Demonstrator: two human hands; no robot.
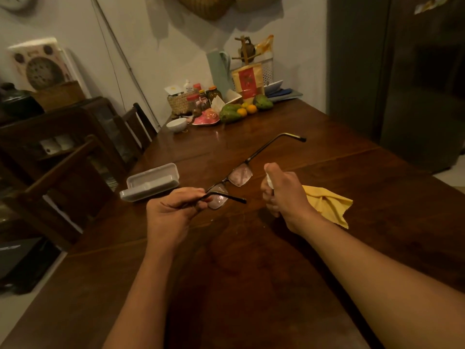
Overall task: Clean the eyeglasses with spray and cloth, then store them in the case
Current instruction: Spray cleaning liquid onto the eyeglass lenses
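The left hand (pixel 173 212) pinches the eyeglasses (pixel 240 175) by the near temple arm, fingers curled around it, and holds them in the air above the dark wooden counter (pixel 251 273). The frame is unfolded: the far temple arm points away toward the back of the counter, and both lenses face roughly toward the right hand (pixel 284 195).

The right hand is clenched around a small spray bottle (pixel 269 182), just beside the far lens. Only a sliver of white shows between the fingers, so the nozzle seems to point at the lenses, though the hand hides most of it. One finger sits on top of the bottle.

A yellow cloth (pixel 327 201) lies crumpled on the counter just behind the right hand. A pale glasses case (pixel 151 183) lies open on the counter to the left of the left hand, near the edge. At the far end stand a white bowl (pixel 177 124), a woven basket (pixel 179 103) and some green and orange fruit (pixel 230 113).
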